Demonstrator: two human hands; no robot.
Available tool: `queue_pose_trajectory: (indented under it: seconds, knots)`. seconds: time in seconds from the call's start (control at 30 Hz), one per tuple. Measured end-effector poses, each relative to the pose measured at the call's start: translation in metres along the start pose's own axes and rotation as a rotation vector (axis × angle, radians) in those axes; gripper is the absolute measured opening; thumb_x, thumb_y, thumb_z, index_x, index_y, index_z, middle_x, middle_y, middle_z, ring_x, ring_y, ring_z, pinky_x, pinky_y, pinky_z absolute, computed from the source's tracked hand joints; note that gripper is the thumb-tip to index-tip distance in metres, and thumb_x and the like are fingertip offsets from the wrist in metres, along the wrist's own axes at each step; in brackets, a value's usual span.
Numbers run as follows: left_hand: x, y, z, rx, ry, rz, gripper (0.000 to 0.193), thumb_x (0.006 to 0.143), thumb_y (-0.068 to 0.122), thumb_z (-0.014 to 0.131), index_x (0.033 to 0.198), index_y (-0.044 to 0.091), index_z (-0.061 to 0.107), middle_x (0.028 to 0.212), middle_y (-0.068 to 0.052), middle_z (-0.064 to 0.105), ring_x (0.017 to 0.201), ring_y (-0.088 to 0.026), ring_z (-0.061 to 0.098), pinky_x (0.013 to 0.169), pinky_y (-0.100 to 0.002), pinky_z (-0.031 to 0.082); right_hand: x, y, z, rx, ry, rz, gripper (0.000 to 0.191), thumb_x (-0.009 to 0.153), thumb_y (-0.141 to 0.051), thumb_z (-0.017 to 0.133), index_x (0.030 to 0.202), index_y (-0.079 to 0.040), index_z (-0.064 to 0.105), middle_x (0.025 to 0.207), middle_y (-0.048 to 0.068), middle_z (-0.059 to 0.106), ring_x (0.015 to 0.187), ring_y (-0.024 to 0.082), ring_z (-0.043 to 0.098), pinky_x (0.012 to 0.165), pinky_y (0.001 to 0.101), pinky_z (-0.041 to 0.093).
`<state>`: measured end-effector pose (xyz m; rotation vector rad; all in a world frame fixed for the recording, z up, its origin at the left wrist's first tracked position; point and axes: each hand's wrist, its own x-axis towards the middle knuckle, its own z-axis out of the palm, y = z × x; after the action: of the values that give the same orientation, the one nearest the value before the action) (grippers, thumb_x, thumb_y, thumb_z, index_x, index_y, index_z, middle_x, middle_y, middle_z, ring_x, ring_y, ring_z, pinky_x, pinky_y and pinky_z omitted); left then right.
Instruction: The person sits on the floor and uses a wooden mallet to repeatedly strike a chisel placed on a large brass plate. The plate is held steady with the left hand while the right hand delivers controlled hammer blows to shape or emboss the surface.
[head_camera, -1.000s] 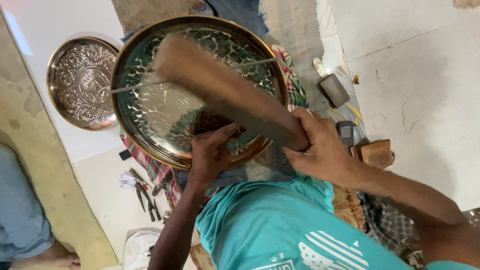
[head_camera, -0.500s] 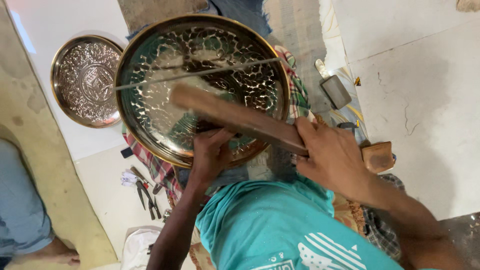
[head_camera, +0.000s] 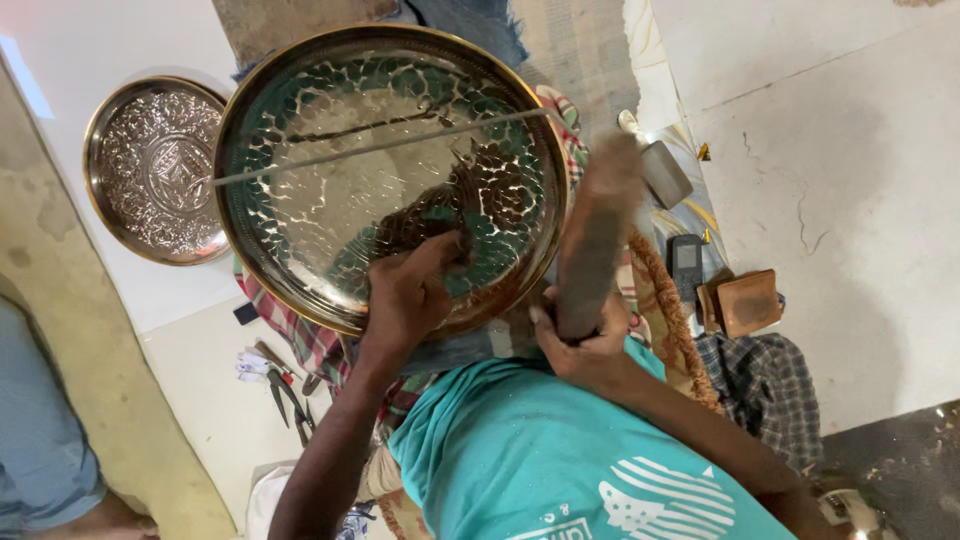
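Observation:
A large round brass tray (head_camera: 300, 130) with an engraved, shiny pattern lies in front of me, and a thin metal rod (head_camera: 380, 146) rests across it. My left hand (head_camera: 410, 292) presses on the tray's near part, fingers pinched around a small punch that is mostly hidden. My right hand (head_camera: 585, 345) grips the lower end of a thick wooden mallet (head_camera: 597, 235), which stands raised just off the tray's right rim and is blurred. My teal shirt fills the bottom of the view.
A smaller silver engraved tray (head_camera: 160, 170) lies to the left. Pliers and small tools (head_camera: 280, 385) sit on the white floor. A metal hammer (head_camera: 662, 170), a phone (head_camera: 686, 262) and a brown wallet (head_camera: 745, 300) lie on the right. Another person's blue-clad leg (head_camera: 40, 450) is at far left.
The mallet has swung from lying across the tray near my left hand up and to the right, off the tray's rim. My left hand stays pressed on the tray.

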<state>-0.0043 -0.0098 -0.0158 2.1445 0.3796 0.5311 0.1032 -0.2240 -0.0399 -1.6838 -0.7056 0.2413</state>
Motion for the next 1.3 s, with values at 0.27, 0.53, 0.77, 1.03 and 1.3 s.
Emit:
queue_pose_trajectory:
  seconds: [0.27,0.53,0.77,1.03,1.3]
  knots:
    - [-0.015,-0.018,0.009,0.098,-0.069,-0.075,0.036,0.078,-0.01,0.062,0.111,0.003,0.07,0.086,-0.013,0.073,0.062,-0.02,0.069,0.059,-0.032,0.056,0.068,-0.037,-0.05,-0.234,-0.309,-0.11,0.043,0.072,-0.004,0.08,0.112,0.001,0.066,0.089,0.016,0.072,0.076,0.021,0.073,0.069,0.0326,0.057]
    - [-0.003,-0.01,0.006,0.051,0.012,0.089,0.03,0.067,-0.004,0.068,0.093,0.009,0.062,0.086,-0.014,0.073,0.072,-0.027,0.073,0.068,-0.036,0.058,0.105,-0.068,-0.068,-0.541,-0.632,-0.083,0.057,0.067,-0.012,0.081,0.117,-0.004,0.056,0.082,0.018,0.067,0.072,0.041,0.067,0.059,0.0481,0.049]
    - [-0.003,0.0,-0.001,0.021,-0.054,-0.072,0.052,0.062,-0.006,0.069,0.112,0.006,0.073,0.066,-0.011,0.061,0.058,-0.024,0.063,0.06,-0.036,0.052,0.097,-0.069,-0.063,-0.651,-0.67,-0.081,0.054,0.068,-0.012,0.076,0.118,-0.003,0.056,0.088,0.02,0.066,0.077,0.043,0.065,0.061,0.0543,0.046]
    - [-0.002,0.0,-0.002,0.009,-0.06,-0.052,0.058,0.063,-0.009,0.068,0.119,0.007,0.072,0.066,-0.008,0.057,0.056,-0.017,0.06,0.055,-0.032,0.049,0.097,-0.057,-0.061,-0.412,-0.599,0.031,0.045,0.072,-0.013,0.074,0.11,-0.001,0.054,0.077,0.021,0.061,0.068,0.04,0.062,0.06,0.0494,0.047]
    - [-0.008,-0.011,0.003,0.081,-0.041,-0.019,0.063,0.061,-0.01,0.067,0.121,0.009,0.073,0.064,-0.006,0.057,0.055,-0.018,0.059,0.053,-0.031,0.047,0.103,-0.056,-0.071,-0.417,-0.688,0.084,0.052,0.069,-0.016,0.079,0.11,0.0,0.053,0.071,0.02,0.063,0.063,0.041,0.064,0.056,0.0497,0.048]
